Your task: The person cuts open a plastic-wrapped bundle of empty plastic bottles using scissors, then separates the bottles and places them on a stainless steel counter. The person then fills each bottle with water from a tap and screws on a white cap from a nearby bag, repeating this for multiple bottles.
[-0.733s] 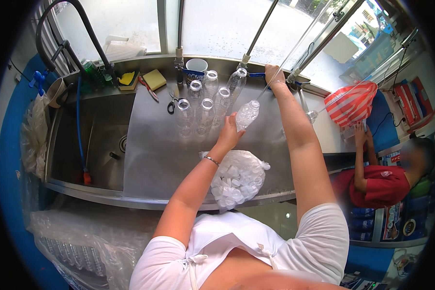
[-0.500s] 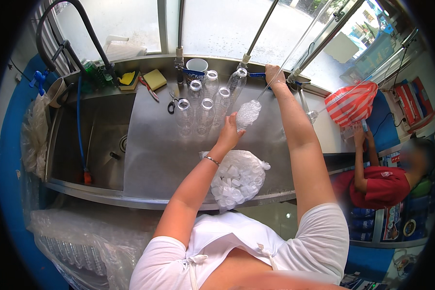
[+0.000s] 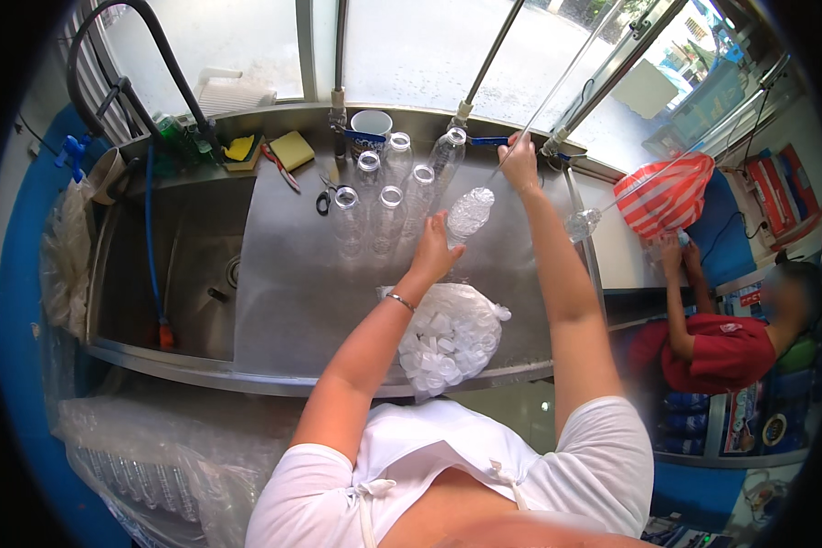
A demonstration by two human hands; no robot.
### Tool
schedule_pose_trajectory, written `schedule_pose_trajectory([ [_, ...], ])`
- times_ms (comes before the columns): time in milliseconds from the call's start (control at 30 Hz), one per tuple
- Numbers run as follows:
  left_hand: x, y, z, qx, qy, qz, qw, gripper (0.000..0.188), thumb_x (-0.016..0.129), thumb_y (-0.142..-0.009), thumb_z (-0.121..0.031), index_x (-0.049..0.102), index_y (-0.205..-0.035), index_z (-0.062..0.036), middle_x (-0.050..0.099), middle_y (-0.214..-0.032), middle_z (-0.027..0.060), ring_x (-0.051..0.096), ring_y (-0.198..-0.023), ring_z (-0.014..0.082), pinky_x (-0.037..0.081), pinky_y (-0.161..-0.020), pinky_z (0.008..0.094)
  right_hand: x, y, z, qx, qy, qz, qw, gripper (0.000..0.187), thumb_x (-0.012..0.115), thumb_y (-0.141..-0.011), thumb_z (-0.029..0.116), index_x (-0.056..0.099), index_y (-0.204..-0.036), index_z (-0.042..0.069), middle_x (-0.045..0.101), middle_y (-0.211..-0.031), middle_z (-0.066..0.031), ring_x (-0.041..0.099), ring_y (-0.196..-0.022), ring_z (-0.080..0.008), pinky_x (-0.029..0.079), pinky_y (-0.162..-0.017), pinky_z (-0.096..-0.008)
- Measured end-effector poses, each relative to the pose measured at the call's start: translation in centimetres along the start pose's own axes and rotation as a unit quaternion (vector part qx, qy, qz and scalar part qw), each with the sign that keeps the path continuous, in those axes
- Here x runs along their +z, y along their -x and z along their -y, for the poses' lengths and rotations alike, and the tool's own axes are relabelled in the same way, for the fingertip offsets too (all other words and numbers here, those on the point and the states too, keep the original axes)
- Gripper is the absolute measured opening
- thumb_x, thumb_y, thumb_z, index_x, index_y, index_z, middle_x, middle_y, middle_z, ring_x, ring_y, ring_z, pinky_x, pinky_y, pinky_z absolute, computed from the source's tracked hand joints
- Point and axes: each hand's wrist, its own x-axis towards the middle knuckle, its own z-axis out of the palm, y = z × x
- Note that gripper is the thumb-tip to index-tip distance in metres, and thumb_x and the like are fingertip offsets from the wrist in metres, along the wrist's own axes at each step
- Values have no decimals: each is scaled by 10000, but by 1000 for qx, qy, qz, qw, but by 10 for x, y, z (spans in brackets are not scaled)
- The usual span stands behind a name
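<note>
Held bottle [image 3: 470, 212]: clear plastic, glinting, over the steel counter [image 3: 292, 274], tilted w/ its far end up & to the R. Your L hand [image 3: 437, 247] grasps its near end, fingers & thumb wrapped round it. Your R hand [image 3: 519, 164], arm outstretched, is up at the back edge, just beside a blue lever [image 3: 490, 142]; fingers bent, but can't tell whether they grip anything. A thin rod [image 3: 557, 91] slants past that hand; contact unclear.

Just L of the held bottle: six uncapped clear bottles [image 3: 385, 224], upright, in a loose cluster; behind them a white cup [image 3: 372, 123]. Nearer you, by your L forearm: a clear bag [image 3: 450, 338] of whitish caps at the counter's front edge. R of your R forearm: another clear bottle [image 3: 582, 225].

Farther L: scissors [image 3: 324, 201], red-handled pliers [image 3: 280, 169], yellow sponge [image 3: 292, 151], then the sink [image 3: 169, 274] w/ a blue hose [image 3: 152, 247] hanging in. Far R: a red-&-white striped bag [image 3: 664, 194] & a co-worker in a red shirt [image 3: 726, 352], hands up near the bag's underside.
</note>
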Motion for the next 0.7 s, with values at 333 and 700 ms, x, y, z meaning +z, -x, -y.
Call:
schedule_pose_trajectory([
  [333,-19,-1,-24,-25,23,7,999,850,848,-670,-171,389,-1361,13,607,-1182,268,605,-1095,429,496,-907,445,-23,129,52,546,-532,225,608,141,480,-912,-12,571,-995,56,625,-867,-35,636,-704,-136,566,-621,-290],
  [700,-91,34,-49,-42,-31,-8,999,819,832,-684,-163,387,-1331,67,602,-1165,284,615,-1060,439,511,-884,452,-46,104,93,513,-657,297,465,347,423,-952,8,513,-1284,-34,635,-996,-116,623,-783,-147,525,-629,-263],
])
